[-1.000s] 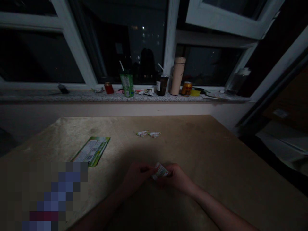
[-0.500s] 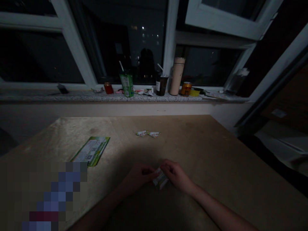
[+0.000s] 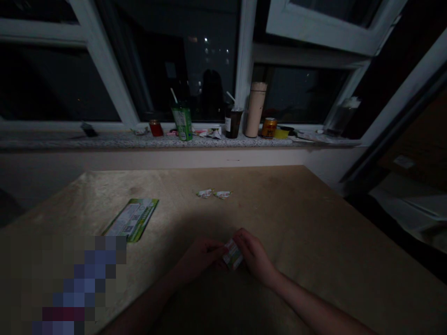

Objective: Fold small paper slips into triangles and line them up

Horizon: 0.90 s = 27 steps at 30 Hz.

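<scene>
Between my two hands is a small white and green printed packet, tilted above the table. My left hand pinches its left edge between thumb and fingers. My right hand grips the upper right edge, its fingers curled over that side. Farther back on the table lie two small folded pieces of similar printed material, a left folded piece and a right folded piece. A larger flat green and white printed package rests to the left. Dim light hides the finer print.
A blurred-out patch covers the lower left. On the granite windowsill stand a green cup, a dark cup with a straw, a pink flask, an orange can and a red jar.
My fingers have shifted slightly on the packet, and it is turned and raised a little. My left fingers have drawn closer together. The other things on the table stay put.
</scene>
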Tool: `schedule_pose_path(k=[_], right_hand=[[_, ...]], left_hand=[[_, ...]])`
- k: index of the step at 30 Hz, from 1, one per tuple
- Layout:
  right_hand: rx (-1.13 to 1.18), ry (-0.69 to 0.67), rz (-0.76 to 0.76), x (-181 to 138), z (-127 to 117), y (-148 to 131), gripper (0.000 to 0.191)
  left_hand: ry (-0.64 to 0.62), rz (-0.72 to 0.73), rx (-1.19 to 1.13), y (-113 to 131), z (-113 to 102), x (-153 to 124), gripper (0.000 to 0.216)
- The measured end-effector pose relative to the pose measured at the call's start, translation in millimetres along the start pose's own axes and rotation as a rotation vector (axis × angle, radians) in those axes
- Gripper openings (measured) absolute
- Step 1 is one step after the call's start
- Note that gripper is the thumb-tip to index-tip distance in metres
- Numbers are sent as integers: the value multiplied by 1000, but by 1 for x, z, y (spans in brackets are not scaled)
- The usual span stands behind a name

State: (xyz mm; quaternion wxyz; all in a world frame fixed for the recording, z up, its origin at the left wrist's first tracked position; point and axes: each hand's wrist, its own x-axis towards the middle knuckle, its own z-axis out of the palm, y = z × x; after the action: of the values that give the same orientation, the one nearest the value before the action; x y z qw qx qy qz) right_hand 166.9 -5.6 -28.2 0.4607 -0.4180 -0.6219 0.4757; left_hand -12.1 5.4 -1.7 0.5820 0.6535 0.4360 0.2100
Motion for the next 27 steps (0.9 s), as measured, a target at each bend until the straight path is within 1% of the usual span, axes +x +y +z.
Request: schedule_pose_path(k=[4, 8, 12, 16, 21, 24, 27], right_hand=[[153, -58, 71, 4, -5, -2, 38], [215, -124, 108, 7, -13, -5, 40], [189, -150, 136, 7, -15, -7, 42], [122, -113, 135, 6, -14, -7, 42], [90, -93, 112, 5, -18, -7, 42], [73, -96, 89, 5, -22, -8, 42], [101, -108, 121, 8, -23, -8, 43]], left_hand=[[28, 6, -22, 0, 1, 0, 40], [57, 8, -34, 1, -3, 0, 40], [76, 7, -42, 3, -5, 0, 41], [84, -10, -37, 2, -6, 1, 45], [51, -31, -11, 1, -9, 0, 52], [53, -21, 35, 6, -10, -3, 49], [89, 4, 86, 11, -10, -5, 46]])
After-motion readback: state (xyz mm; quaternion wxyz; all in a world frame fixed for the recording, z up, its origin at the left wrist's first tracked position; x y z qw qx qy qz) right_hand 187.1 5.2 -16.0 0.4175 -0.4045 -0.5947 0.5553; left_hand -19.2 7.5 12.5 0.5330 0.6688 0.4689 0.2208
